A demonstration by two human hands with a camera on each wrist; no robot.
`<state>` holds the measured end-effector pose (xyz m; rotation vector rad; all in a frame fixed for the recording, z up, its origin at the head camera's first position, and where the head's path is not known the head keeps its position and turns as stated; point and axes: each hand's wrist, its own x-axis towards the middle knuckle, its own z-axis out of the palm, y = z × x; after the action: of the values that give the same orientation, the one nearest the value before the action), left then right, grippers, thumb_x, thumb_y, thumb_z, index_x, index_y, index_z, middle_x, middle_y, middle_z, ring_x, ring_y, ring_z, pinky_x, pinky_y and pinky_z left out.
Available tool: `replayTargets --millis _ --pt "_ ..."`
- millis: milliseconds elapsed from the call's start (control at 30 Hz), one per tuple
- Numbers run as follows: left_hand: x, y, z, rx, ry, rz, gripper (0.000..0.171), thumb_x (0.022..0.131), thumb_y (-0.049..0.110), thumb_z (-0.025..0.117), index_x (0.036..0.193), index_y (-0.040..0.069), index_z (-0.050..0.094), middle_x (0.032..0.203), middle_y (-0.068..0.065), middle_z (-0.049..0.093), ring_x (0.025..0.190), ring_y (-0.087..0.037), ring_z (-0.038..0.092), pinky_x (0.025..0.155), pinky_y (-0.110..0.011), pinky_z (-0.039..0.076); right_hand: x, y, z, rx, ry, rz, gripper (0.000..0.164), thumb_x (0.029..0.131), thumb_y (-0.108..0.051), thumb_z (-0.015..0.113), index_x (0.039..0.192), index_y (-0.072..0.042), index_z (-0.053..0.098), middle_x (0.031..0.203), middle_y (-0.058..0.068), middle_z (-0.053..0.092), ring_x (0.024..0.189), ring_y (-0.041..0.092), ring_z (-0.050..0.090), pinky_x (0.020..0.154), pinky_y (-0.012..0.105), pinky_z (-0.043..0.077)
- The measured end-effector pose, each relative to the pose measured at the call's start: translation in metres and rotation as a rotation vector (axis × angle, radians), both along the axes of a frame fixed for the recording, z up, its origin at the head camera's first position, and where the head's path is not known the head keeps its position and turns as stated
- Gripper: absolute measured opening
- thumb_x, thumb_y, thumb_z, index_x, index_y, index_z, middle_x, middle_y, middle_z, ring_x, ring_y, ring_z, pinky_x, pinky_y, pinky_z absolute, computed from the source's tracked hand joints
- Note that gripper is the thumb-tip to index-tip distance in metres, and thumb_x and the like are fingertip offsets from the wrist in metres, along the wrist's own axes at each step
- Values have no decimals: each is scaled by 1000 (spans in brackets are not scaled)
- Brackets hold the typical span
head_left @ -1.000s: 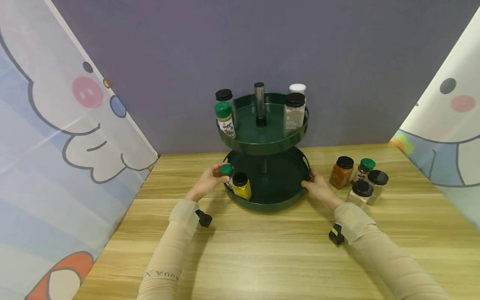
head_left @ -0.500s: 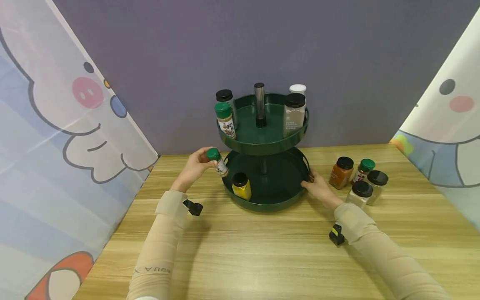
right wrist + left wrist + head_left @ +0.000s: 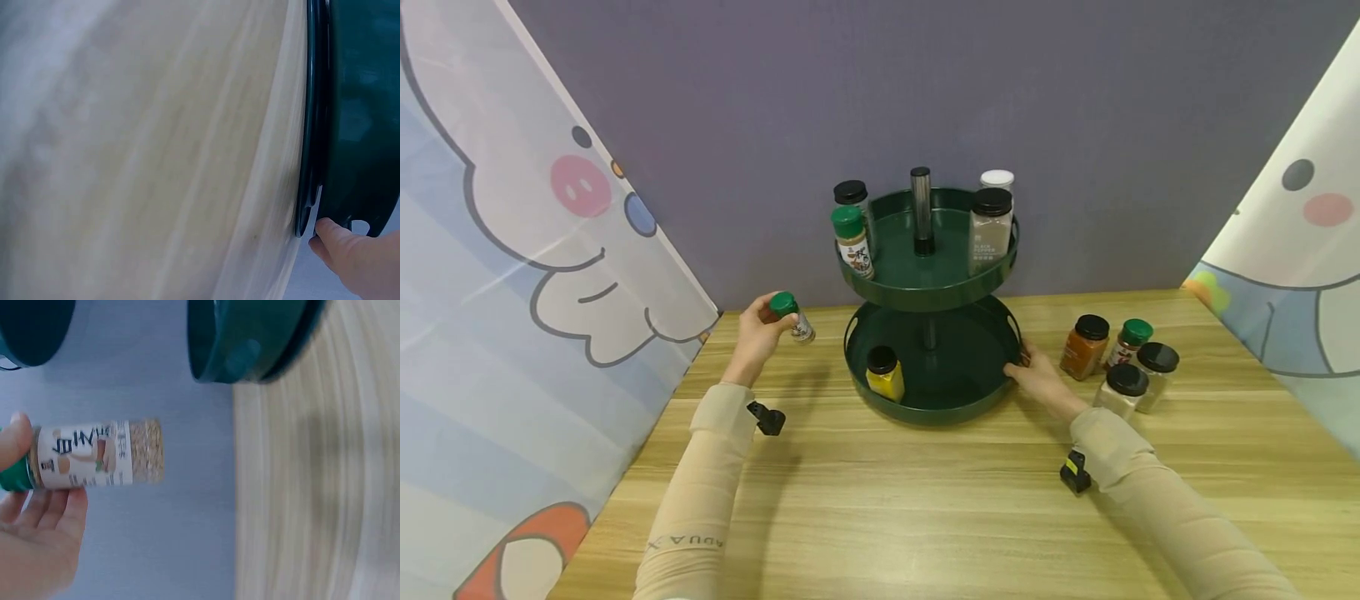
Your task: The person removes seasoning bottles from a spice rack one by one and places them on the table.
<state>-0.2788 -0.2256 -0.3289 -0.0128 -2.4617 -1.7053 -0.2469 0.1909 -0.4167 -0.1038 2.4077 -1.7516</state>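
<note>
Left hand point(image 3: 755, 335) has its fingers clamped round the cap end of a green-capped bottle point(image 3: 94, 455), held tilted in the air, off to the left of the two-tier stand point(image 3: 928, 295). The head view barely gives you the label; the left wrist view shows the print plus tan grainy stuff at the clear bottom end. It chops off part of the cap and hand at the edge, though.

Right hand point(image 3: 1041, 382) is touching the right side of the lower tray point(image 3: 958, 358). Honestly can't tell if those fingers are hooked on or just resting there. The right wrist view shows the thumb and a bit of one finger, the others are hidden, and most of that view is blurry tabletop point(image 3: 156, 162).

Yellow jar point(image 3: 886, 382) sits in the lower tray, front left. Up top, a green-capped shaker point(image 3: 854, 248) half hides a dark-capped jar point(image 3: 851, 193), and a pepper jar point(image 3: 989, 235) covers most of a white-capped container point(image 3: 997, 178). Right of the stand there's an orange jar point(image 3: 1084, 350), a small green-lidded jar point(image 3: 1127, 342), and two black-lidded jars point(image 3: 1156, 360); the right sleeve point(image 3: 1112, 446) blocks the bottom of the nearer one.
</note>
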Motion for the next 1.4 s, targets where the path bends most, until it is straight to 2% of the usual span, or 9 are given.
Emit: replayTargets --millis 100,300,433,767,1100,1400 --pt "0 -5 -3 7 -1 39 49 88 15 61 133 10 42 119 -6 51 109 -17 49 96 -33 43 -1 -1 0 9 -11 -1 70 91 -3 41 143 10 -4 147 32 8 136 43 13 109 50 23" --pt "-1 -10 -11 20 -14 63 51 89 14 61 134 5 40 116 -8 51 104 -16 49 99 -38 41 -1 -1 0 4 -4 -3 71 91 -3 42 143 9 -4 147 33 10 136 43 15 108 49 26" --pt "-2 -12 -17 0 -43 77 53 88 14 62 134 4 39 118 -10 50 103 -16 49 98 -37 42 -1 -1 0 -6 -3 -4 71 91 -2 41 142 10 -6 146 34 9 135 44 15 108 50 26" --pt "-4 -19 -36 -36 -130 83 52 86 12 63 131 -1 40 128 -19 46 118 -30 46 100 -38 41 -3 0 -1 -12 7 4 70 90 -1 42 142 11 -4 147 33 9 135 44 15 108 50 26" --pt "1 -26 -53 -32 -166 97 52 87 8 61 132 -4 38 129 -22 45 118 -31 46 101 -40 40 -3 0 -1 3 -5 6 71 91 -2 42 143 9 -5 147 33 8 135 44 14 108 51 26" --pt "1 -28 -60 -46 -180 90 55 86 8 61 133 -5 36 132 -23 42 121 -33 43 102 -40 39 -2 2 -2 5 -9 4 71 90 -2 42 143 9 -5 148 31 8 136 44 14 109 50 25"
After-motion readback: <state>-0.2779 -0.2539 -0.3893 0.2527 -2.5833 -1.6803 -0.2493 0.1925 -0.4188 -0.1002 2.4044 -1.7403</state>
